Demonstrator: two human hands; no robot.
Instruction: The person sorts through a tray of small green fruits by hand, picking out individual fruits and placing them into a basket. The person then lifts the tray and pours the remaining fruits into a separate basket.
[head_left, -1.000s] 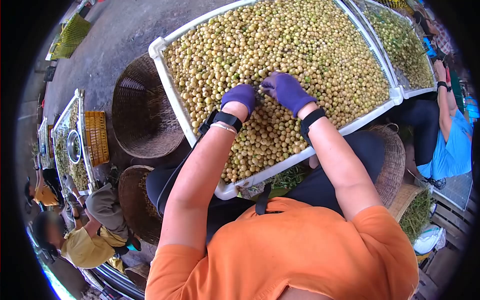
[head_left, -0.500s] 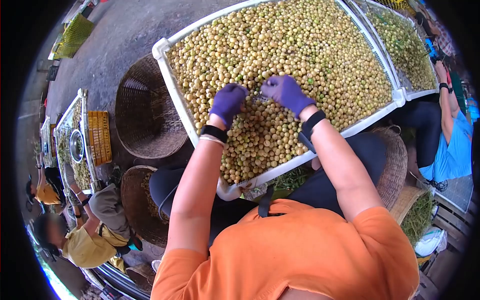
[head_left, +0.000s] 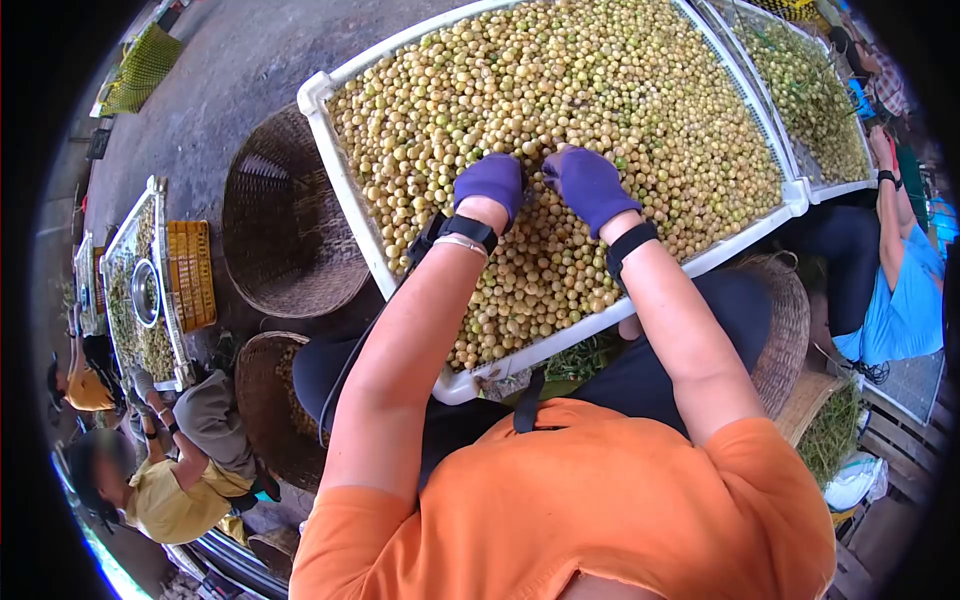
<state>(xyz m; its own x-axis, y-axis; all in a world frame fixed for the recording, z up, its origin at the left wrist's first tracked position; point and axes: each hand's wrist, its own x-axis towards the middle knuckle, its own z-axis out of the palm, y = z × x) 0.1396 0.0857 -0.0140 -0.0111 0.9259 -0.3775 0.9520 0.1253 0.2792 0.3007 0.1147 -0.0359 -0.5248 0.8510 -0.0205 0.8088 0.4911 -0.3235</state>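
Observation:
A white-framed tray point(head_left: 345, 175) in front of me is full of small round yellow-tan fruits point(head_left: 560, 80). Both of my hands wear purple gloves and work low over the fruits near the tray's middle. My left hand point(head_left: 491, 185) is bent down with its fingers curled into the fruits; what they hold is hidden. Just to its right, my right hand point(head_left: 588, 185) has its fingers closed together at the fruits' surface, and I cannot make out what is in them. Between the hands and the near rim lies a darker, shaded patch of fruits point(head_left: 540, 280).
A large dark wicker basket point(head_left: 290, 220) stands left of the tray, with a smaller basket point(head_left: 270, 400) nearer me. Another tray point(head_left: 800, 100) adjoins at the upper right. A person in blue point(head_left: 905, 300) sits right; a person in yellow point(head_left: 190, 500) works left beside a yellow crate point(head_left: 190, 270).
My left hand has moved right and slightly up, its wrist turning so the back of the glove faces me. My right hand has shifted slightly right, its fingers now curled down.

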